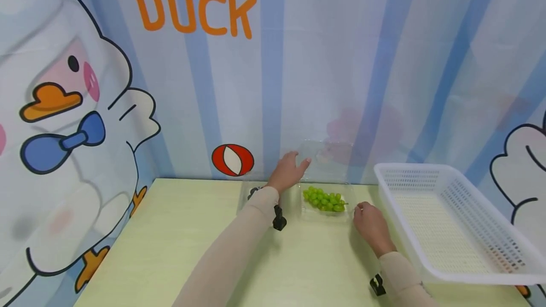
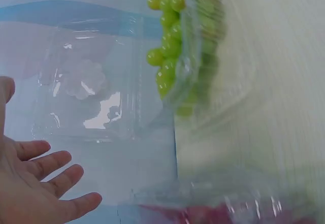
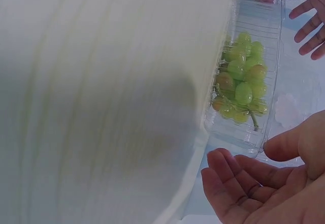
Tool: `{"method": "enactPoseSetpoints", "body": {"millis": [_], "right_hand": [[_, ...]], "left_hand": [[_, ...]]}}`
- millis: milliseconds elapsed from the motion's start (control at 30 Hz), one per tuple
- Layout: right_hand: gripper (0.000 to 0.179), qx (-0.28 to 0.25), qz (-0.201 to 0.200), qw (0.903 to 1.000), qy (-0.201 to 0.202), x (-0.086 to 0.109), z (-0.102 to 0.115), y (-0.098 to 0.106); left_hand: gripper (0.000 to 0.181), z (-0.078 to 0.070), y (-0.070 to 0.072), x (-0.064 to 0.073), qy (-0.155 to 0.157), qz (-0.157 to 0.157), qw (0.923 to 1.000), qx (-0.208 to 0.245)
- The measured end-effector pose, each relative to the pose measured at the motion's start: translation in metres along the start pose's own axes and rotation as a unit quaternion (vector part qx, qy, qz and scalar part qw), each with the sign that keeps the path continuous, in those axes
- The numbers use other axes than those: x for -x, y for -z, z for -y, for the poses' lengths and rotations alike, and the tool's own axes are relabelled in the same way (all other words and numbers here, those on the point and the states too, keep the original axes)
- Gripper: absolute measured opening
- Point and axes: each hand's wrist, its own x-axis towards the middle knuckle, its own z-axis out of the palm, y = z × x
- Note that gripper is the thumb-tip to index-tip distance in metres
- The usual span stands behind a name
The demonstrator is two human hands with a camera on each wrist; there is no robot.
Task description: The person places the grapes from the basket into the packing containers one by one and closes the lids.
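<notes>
A clear plastic box (image 1: 304, 214) on the table holds a bunch of green grapes (image 1: 325, 199). Its hinged lid (image 2: 86, 82) is raised against the backdrop. My left hand (image 1: 287, 173) is at the lid's left side with fingers spread, holding nothing. At the box's near right corner, my right hand (image 1: 372, 226) pinches the edge between thumb (image 3: 284, 145) and forefinger, while the other fingers are loosely bent. To the left, a second clear box (image 1: 243, 200) is partly hidden behind my left forearm; its contents look dark red in the left wrist view (image 2: 203, 215).
A white perforated plastic basket (image 1: 409, 245) stands on the right of the pale yellow table (image 1: 162, 250). Behind the table hangs a striped blue and white backdrop (image 1: 298, 60) printed with ducks.
</notes>
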Motion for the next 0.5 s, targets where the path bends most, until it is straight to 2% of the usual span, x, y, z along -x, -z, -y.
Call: {"method": "enactPoseSetpoints", "body": {"millis": [233,500], "right_hand": [[0.041,-0.012,0.003,0.9998,-0.016,0.000,-0.002,-0.002],[0.040,-0.046,0.018,0.9979,-0.041,0.000,-0.003,0.000]], "left_hand": [[0.079,-0.010,-0.001,-0.004,0.041,-0.004,0.9966,0.071],[0.082,-0.017,0.001,-0.004,0.061,-0.001,0.9894,0.132]]}}
